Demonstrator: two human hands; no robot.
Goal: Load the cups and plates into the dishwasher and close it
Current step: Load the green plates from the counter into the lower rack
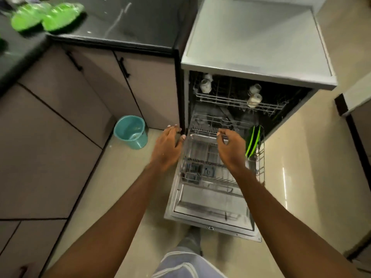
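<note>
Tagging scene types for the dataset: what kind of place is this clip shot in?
Most likely a home kitchen. An open dishwasher stands beside a dark countertop over cabinets, with cups on its upper rack and green plates in the lower one.

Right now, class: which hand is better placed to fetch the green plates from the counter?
Probably left: the left hand, empty, is nearer the green plates; the right hand is over the lower rack.

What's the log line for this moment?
dishwasher door: open | lower rack: out, green plates at right | upper rack: cups | counter: unloaded plates | hands: left hand, right hand empty above rack
</note>
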